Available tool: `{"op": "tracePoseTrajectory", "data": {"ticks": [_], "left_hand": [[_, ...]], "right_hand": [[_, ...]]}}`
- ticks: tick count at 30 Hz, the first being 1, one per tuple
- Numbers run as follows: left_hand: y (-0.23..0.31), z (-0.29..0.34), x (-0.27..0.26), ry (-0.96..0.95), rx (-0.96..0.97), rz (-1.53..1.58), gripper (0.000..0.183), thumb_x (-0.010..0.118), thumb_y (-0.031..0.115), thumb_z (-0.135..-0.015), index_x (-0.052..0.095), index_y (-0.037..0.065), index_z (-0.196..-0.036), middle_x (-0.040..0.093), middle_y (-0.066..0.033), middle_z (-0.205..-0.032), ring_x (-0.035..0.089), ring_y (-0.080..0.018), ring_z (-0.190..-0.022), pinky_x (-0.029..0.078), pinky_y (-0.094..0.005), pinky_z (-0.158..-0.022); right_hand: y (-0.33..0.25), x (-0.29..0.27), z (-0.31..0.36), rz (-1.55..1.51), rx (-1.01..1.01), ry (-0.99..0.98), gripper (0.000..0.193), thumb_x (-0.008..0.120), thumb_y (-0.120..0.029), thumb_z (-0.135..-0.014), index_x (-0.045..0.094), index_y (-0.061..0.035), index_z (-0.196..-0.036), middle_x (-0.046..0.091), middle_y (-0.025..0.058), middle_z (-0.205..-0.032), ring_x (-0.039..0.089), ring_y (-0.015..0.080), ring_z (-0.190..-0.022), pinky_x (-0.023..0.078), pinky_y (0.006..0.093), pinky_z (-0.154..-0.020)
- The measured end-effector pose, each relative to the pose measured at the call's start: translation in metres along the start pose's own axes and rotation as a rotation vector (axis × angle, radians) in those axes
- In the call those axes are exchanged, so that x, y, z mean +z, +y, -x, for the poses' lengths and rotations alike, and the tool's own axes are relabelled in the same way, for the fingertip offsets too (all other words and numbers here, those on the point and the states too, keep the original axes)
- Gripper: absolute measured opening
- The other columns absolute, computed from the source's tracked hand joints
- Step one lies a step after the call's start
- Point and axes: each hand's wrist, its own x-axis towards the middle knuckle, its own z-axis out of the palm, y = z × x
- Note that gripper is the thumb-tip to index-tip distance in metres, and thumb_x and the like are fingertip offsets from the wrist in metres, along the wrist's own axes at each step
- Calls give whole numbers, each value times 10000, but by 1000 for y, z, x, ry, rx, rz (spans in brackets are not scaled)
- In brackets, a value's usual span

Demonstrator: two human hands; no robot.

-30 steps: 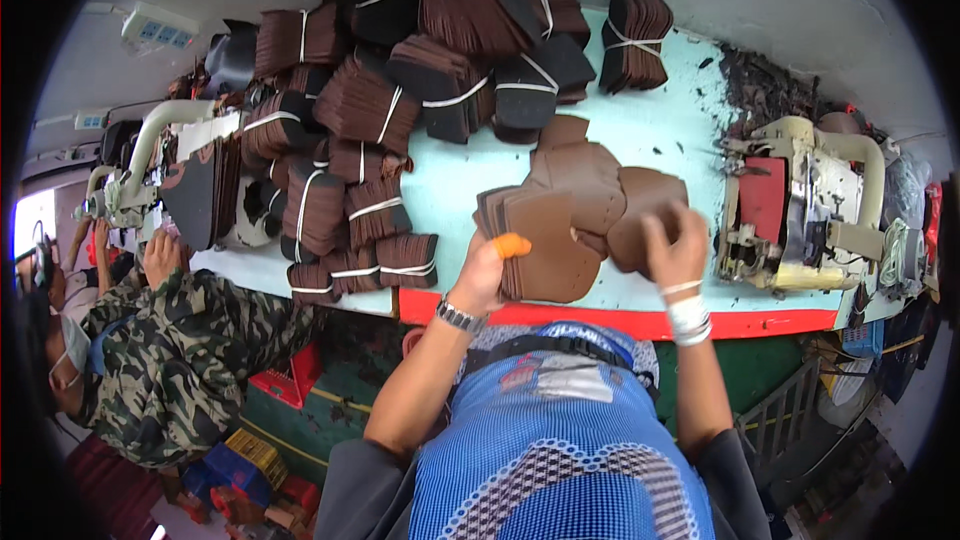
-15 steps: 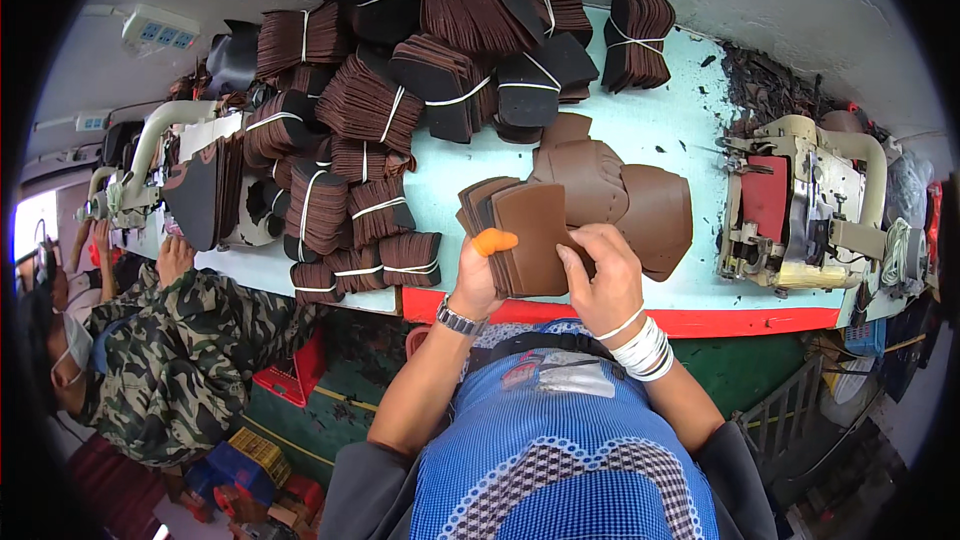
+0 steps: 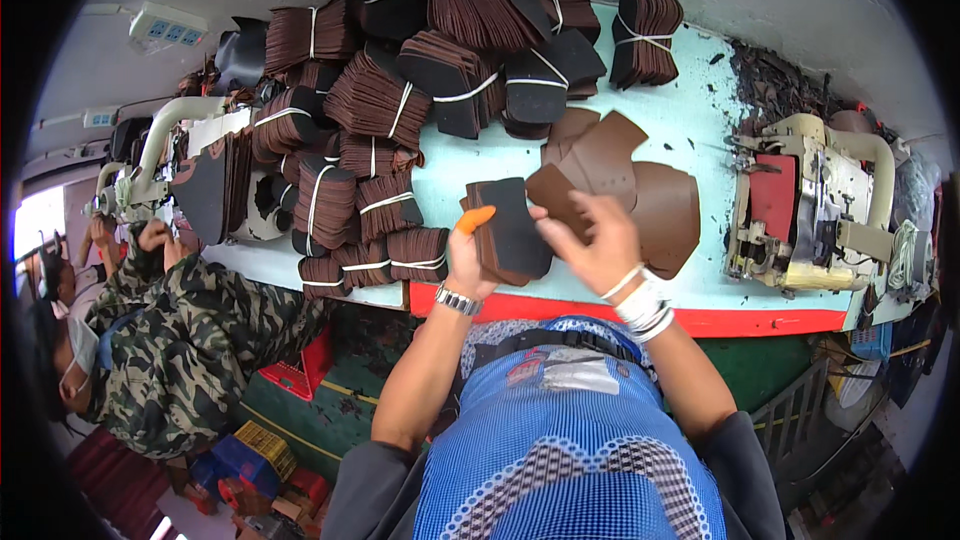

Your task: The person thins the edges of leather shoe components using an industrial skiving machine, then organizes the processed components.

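Note:
My left hand (image 3: 470,258), with an orange cover on its thumb, is closed around a stack of leather pieces (image 3: 510,230). The uppermost piece shows a black face, and brown edges fan out beneath it. Just right of the stack, my right hand (image 3: 597,243) has its fingers apart, over the near edge of a brown leather piece (image 3: 556,198). That piece overlaps a loose pile of brown pieces (image 3: 662,215) lying brown side up on the table. White bands circle my right wrist.
Tied bundles of leather pieces (image 3: 375,105) crowd the table's left and back. A machine (image 3: 800,205) stands right, another (image 3: 165,155) left. Dark scraps (image 3: 775,80) lie at the back right corner. A co-worker in a camouflage sleeve (image 3: 190,340) sits left. A red strip (image 3: 700,320) edges the table.
A brown piece has gone from the top of the stack to the pile at the right. The stack now shows a black face. My right hand's fingers have spread.

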Motion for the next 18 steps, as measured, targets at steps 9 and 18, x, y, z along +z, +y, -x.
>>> {"op": "tracePoseTrajectory", "data": {"ticks": [9, 18], "left_hand": [[-4, 12, -22, 282, 77, -274, 412, 396, 383, -942, 559, 12, -1015, 619, -97, -917, 604, -185, -859, 507, -293, -724], [-8, 11, 24, 395, 277, -636, 241, 591, 235, -872, 518, 34, -984, 564, -24, -834, 547, -88, -726, 457, -239, -628]], "right_hand": [[8, 11, 12, 302, -49, 52, 324, 634, -219, -767, 587, 44, -952, 582, 197, -861, 580, 367, -778, 475, 411, -704], [-4, 10, -3, -2, 82, -246, 185, 583, -143, -814, 606, 39, -835, 581, 195, -749, 570, 343, -699, 448, 389, -641]]}}
